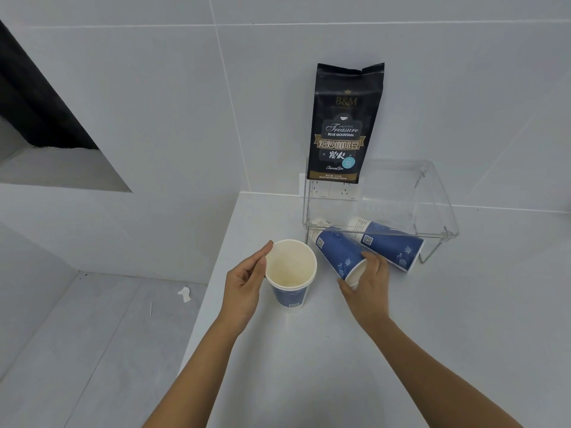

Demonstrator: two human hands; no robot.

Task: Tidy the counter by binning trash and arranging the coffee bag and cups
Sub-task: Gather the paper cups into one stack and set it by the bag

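Note:
A black coffee bag (343, 125) stands upright on top of a clear acrylic rack (438, 199) against the wall. Two blue paper cups lie on their sides under the rack: the left lying cup (338, 251) and the right lying cup (392, 244). My right hand (367, 282) grips the rim end of the left lying cup. An upright stack of nested blue cups (290, 273) stands on the white counter (309, 366), white inside showing. My left hand (245, 279) rests against the stack's left side, fingers loosely curled around it.
The counter's left edge drops to a grey floor where a crumpled white scrap (184, 294) and a thin stick (150, 308) lie. A wall socket (340, 189) sits behind the rack. A dark recess (37, 112) is at upper left.

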